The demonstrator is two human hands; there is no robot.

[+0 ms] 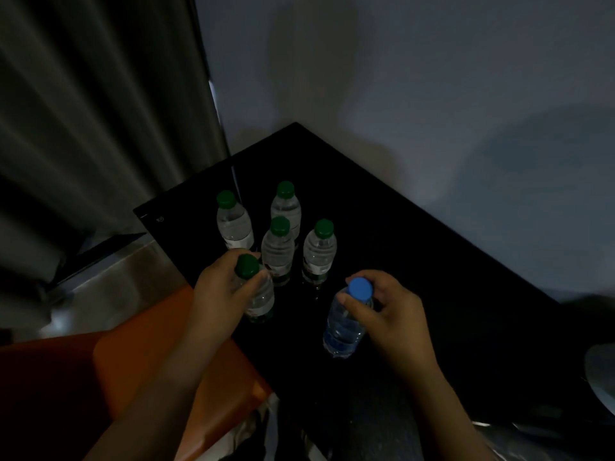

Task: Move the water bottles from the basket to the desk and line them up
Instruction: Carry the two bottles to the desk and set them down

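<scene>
i see my left grip (226, 284) curled round a green-capped bottle (261, 301), my right grip (389, 314) round a blue-capped bottle (344, 327), both upright on the black desk (416, 261) near four more bottles (278, 251).

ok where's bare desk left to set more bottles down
The desk lies bare right of the blue-capped bottle in the right hand, to the wall. A smaller patch sits behind the four standing green-capped bottles, at the back corner. Crowded: between those four and the green-capped bottle in the left hand.
</scene>
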